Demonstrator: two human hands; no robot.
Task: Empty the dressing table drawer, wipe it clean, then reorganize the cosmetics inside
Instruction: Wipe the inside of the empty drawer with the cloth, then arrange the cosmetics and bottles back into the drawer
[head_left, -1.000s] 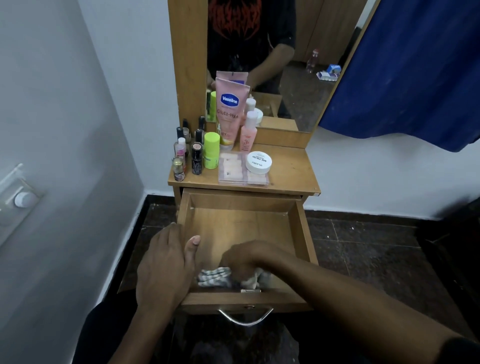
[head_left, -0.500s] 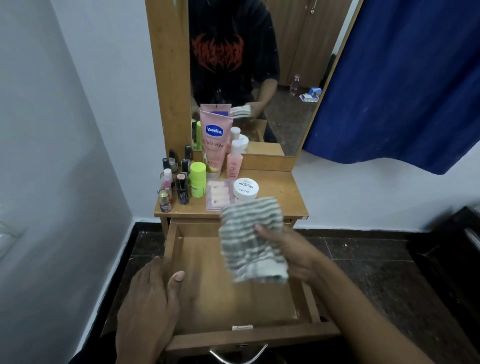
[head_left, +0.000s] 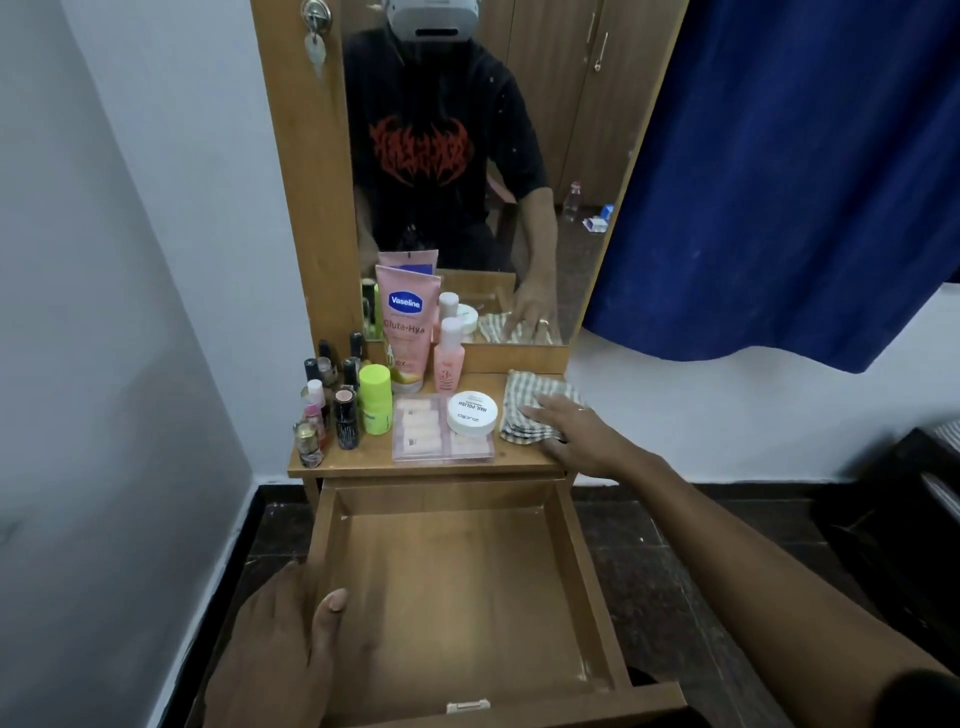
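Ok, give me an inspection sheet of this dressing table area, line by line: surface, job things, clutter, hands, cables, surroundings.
Surface: wooden table top, crowded on its left and middle.
Job things: drawer pulled open, nothing inside; striped cloth lying on the top's right side; pink tube, pink bottle, green bottle, white jar on a clear case, small bottles standing at the left.
Clutter: nothing seen.
Hands: left hand on the drawer's left wall; right hand flat on the cloth, no closed grip.
Cables: nothing seen.
Surroundings: mirror, blue curtain, white wall, dark floor.
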